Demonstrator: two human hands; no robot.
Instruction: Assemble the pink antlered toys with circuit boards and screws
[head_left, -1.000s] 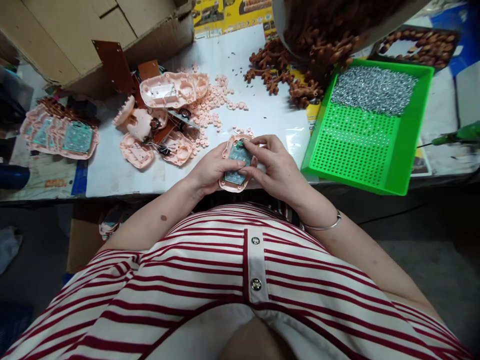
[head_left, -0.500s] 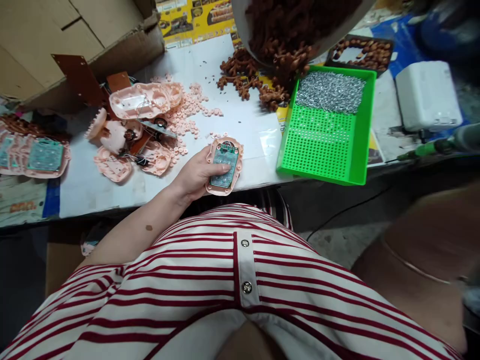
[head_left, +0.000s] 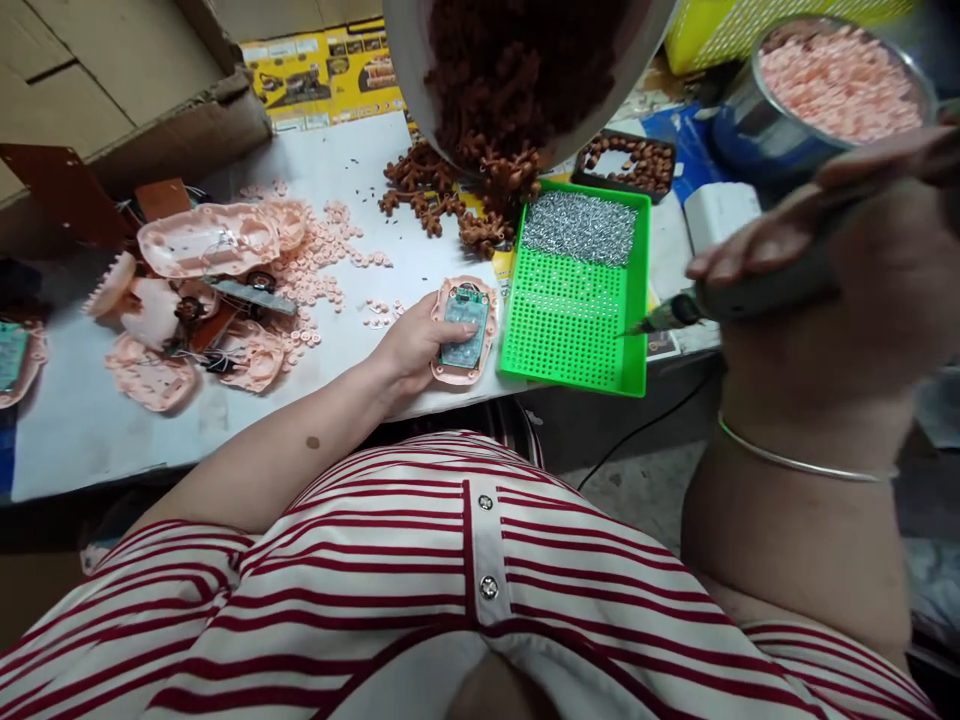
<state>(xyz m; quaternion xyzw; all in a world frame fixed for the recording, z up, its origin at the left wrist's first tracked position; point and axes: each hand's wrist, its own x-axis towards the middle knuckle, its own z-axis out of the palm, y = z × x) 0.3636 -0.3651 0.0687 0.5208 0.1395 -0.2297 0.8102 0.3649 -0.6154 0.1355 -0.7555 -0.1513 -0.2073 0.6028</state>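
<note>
My left hand [head_left: 409, 345] grips a pink plastic shell half [head_left: 488, 352] by its left side, above the table's front edge. Inside the shell lies a green circuit board [head_left: 463, 347], with my thumb pressing on it. On the right, my right hand [head_left: 832, 270] is wrapped around a grey electric screwdriver [head_left: 757, 295], somewhat blurred. Its thin bit points left over a green perforated tray [head_left: 574, 345]. Small silver screws [head_left: 581, 228] are heaped in the tray's far end.
Pink shells [head_left: 210, 240] with wired parts lie on the left beside scattered pink rings [head_left: 322, 250]. A tipped white tub [head_left: 409, 80] spills brown plastic pieces [head_left: 427, 190]. Farther right stand a metal pot [head_left: 739, 120] of pink pieces and a white box [head_left: 720, 212].
My right hand has come up into view with the electric screwdriver, which was at the right edge before. The view has turned right; my left hand still holds the shell.
</note>
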